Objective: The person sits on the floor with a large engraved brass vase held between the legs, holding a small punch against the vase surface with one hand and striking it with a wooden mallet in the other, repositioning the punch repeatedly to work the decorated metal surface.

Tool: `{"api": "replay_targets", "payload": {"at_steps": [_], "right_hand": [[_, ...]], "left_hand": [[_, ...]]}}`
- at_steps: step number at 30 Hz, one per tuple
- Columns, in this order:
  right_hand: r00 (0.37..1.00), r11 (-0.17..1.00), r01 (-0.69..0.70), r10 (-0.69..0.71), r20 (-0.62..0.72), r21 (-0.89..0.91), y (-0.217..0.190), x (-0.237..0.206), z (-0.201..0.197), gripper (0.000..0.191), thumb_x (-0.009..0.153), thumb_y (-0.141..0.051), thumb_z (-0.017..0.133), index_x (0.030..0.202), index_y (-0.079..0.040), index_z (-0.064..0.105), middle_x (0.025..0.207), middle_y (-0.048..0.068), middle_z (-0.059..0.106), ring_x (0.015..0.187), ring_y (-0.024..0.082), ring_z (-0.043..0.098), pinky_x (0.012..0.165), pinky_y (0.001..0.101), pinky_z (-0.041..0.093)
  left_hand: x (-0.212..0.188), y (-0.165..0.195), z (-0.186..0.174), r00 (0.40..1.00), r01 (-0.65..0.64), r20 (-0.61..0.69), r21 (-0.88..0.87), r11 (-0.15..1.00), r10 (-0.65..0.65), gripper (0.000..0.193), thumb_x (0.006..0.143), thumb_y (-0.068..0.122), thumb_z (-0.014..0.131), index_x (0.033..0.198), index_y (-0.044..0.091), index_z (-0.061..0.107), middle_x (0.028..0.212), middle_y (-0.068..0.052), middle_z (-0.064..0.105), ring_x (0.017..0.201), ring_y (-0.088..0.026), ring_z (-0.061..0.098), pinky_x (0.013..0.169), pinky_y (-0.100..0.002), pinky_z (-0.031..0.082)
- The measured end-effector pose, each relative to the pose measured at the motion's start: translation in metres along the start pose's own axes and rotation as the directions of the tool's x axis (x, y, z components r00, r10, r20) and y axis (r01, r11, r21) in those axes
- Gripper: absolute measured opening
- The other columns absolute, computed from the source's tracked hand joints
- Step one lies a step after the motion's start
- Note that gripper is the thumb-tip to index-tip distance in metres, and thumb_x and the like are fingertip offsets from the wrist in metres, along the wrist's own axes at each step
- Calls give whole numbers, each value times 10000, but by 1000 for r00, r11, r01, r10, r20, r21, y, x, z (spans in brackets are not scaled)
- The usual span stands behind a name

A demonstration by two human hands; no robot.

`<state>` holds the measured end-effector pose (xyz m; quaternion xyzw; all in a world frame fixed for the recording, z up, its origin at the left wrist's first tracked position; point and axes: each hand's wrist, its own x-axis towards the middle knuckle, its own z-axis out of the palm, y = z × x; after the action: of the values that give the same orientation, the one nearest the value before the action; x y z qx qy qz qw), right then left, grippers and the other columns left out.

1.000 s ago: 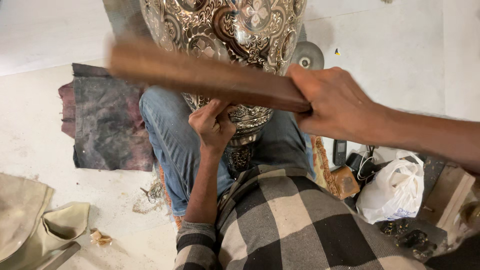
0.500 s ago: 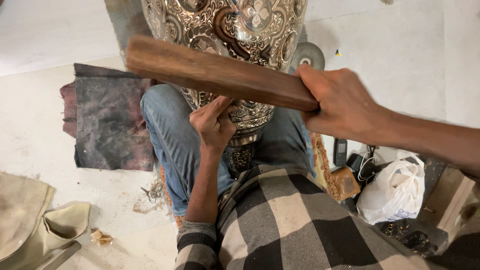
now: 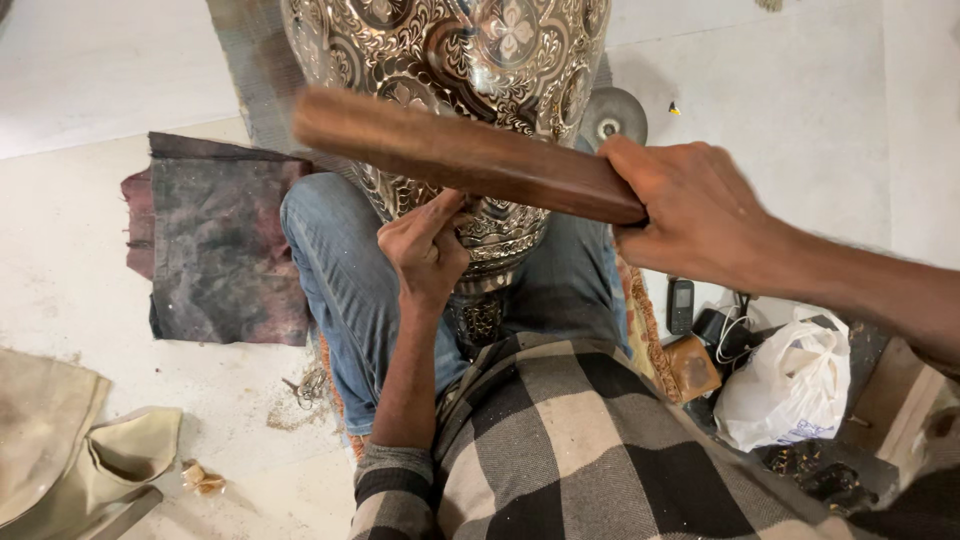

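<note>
A large engraved metal vase (image 3: 470,60) with floral patterns rests between my knees. My right hand (image 3: 690,215) grips one end of a flat brown wooden stick (image 3: 460,155), held level across the front of the vase. My left hand (image 3: 425,250) is pressed against the vase's lower body, fingers pinched together as if on a small tool that I cannot make out. I wear blue jeans and a black-and-cream checked shirt.
A dark stained cloth (image 3: 225,245) lies on the floor to the left. Beige fabric (image 3: 70,450) is at the lower left. To the right are a white plastic bag (image 3: 790,385), a small dark phone (image 3: 681,305), a brown pouch (image 3: 690,365) and a round grey disc (image 3: 613,115).
The wooden stick has moved slightly right and up across the vase, its far end now nearer the vase. My left hand stays pressed on the vase.
</note>
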<state>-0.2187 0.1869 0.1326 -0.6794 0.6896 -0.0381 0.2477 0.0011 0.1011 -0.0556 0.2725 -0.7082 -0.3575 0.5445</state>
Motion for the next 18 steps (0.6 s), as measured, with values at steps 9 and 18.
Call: {"api": "replay_targets", "payload": {"at_steps": [9, 18], "right_hand": [[997, 999, 20, -23, -71, -44, 2, -3, 6, 448, 654, -101, 750, 1029, -7, 524, 665, 149, 652, 512, 305, 646, 444, 425, 495], [996, 995, -50, 56, -75, 83, -15, 8, -26, 343, 718, -100, 729, 1013, -34, 568, 629, 141, 629, 509, 282, 644, 488, 433, 465]], "left_hand": [[2, 3, -4, 998, 21, 63, 50, 999, -24, 386, 830, -199, 547, 1091, 10, 740, 910, -123, 784, 797, -201, 803, 672, -276, 637], [-3, 9, 15, 970, 87, -223, -48, 995, -96, 298, 905, -204, 594, 1154, -71, 691, 1002, -170, 770, 831, -180, 781, 748, -266, 646]]}}
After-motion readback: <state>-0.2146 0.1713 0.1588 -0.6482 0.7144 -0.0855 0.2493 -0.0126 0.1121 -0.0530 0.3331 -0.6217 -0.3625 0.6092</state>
